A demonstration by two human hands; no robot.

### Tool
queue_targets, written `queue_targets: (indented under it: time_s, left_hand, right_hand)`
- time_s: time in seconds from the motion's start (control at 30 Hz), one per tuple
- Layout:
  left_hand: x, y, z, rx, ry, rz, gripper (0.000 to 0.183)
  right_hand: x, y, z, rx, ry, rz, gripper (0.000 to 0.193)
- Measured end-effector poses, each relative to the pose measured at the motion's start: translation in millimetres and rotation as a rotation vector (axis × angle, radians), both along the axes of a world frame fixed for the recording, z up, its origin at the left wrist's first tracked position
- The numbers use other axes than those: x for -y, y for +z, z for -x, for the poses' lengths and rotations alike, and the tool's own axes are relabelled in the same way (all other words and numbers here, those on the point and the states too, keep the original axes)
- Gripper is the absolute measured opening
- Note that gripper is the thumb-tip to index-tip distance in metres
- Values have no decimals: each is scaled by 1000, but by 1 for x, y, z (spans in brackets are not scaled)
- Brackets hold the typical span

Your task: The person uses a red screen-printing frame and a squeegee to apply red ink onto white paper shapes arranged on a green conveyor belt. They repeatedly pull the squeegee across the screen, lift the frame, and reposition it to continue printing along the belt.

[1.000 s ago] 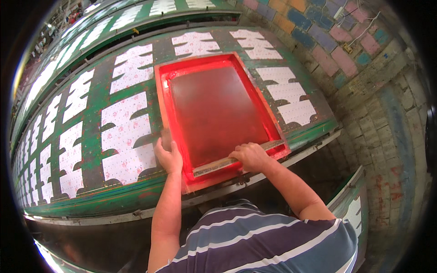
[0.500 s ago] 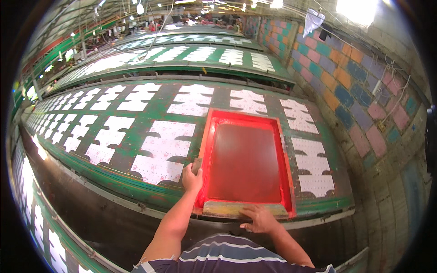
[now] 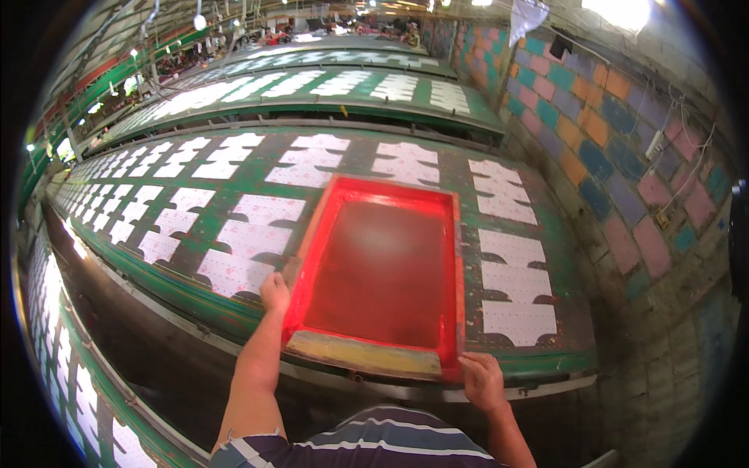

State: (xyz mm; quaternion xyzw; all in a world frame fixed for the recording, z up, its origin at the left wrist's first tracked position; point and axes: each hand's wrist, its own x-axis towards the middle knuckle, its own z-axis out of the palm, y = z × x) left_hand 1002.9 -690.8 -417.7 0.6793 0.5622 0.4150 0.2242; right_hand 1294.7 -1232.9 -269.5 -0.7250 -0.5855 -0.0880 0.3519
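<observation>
A screen printing frame (image 3: 376, 277) with red-stained sides lies over the long green table, slightly askew. Its dark reddish mesh faces up, and a worn yellowish wooden strip (image 3: 363, 355) runs along its near side. My left hand (image 3: 275, 293) is closed around a small wooden grip on the frame's left side. At the near right corner, my right hand (image 3: 485, 381) has its fingers curled against the frame's edge. White printed fabric pieces (image 3: 516, 290) lie flat on the table to the right of the frame, and more fabric pieces (image 3: 248, 242) lie to its left.
The long green table (image 3: 569, 363) has a metal rail along its near edge. Further tables (image 3: 312, 90) with rows of pale pieces stand beyond it. A wall of coloured blocks (image 3: 593, 140) with hanging cables rises on the right. Another table (image 3: 70, 374) stands at the lower left.
The frame has shifted left and turned a little over the table, with my left hand on its grip. My right hand has gone from the near wooden strip to the near right corner.
</observation>
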Motion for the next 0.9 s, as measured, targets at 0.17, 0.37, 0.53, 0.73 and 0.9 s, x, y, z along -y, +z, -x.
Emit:
queue_targets:
  time_s: [0.17,0.37,0.53,0.73,0.9]
  left_hand:
    - [-3,-5,7,-143,50,-8,44]
    - [-13,-7,7,-93,89,-55,45]
    - [-3,8,-6,-167,98,-59,51]
    - [5,19,-9,-197,74,-83,54]
    - [-1,9,-7,-198,47,-117,53]
  right_hand:
    - [12,-6,-2,-45,-13,-43,47]
    - [-20,65,-17,-12,9,-245,55]
    - [-26,211,-13,224,147,-557,52]
    - [-39,321,24,573,262,-747,37]
    - [-64,315,29,684,235,-684,36]
